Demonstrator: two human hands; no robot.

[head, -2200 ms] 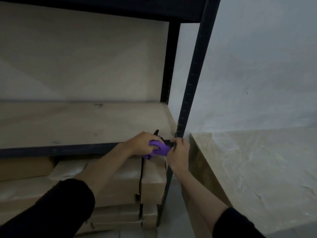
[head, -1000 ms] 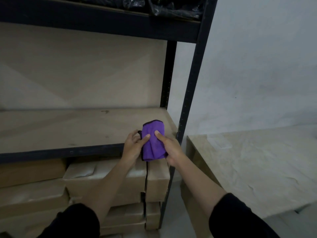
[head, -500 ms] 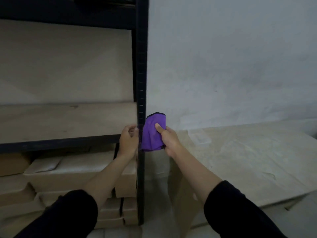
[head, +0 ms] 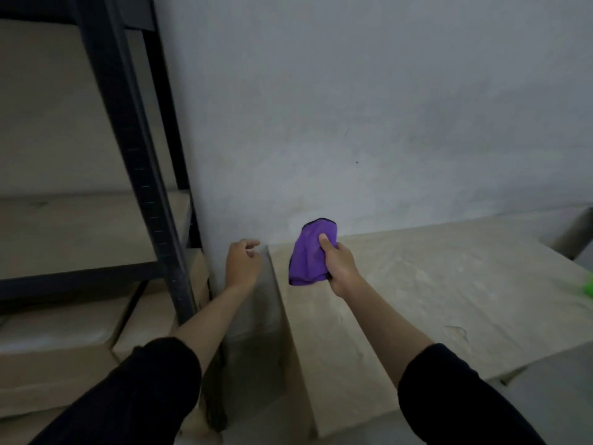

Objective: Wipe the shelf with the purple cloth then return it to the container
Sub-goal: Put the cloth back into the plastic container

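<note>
The purple cloth [head: 307, 253] is folded and has a dark hem. My right hand [head: 340, 264] grips it from the right, thumb on its front, above the near-left corner of a pale covered table [head: 417, 284]. My left hand [head: 241, 264] hovers empty with loosely curled fingers in the gap between the shelf unit and the table. The wooden shelf board [head: 80, 232] lies at the left behind a black metal post [head: 134, 162]. A green thing [head: 588, 285] shows at the right edge; I cannot tell what it is.
Stacked cardboard boxes [head: 64, 342] fill the space under the shelf board. A grey wall [head: 353, 107] stands behind the table. The table's side panel [head: 324, 364] drops to the floor between my arms.
My view has swung right, away from the shelf and over the table. My left hand has let go of the cloth; my right hand has carried it rightward past the post.
</note>
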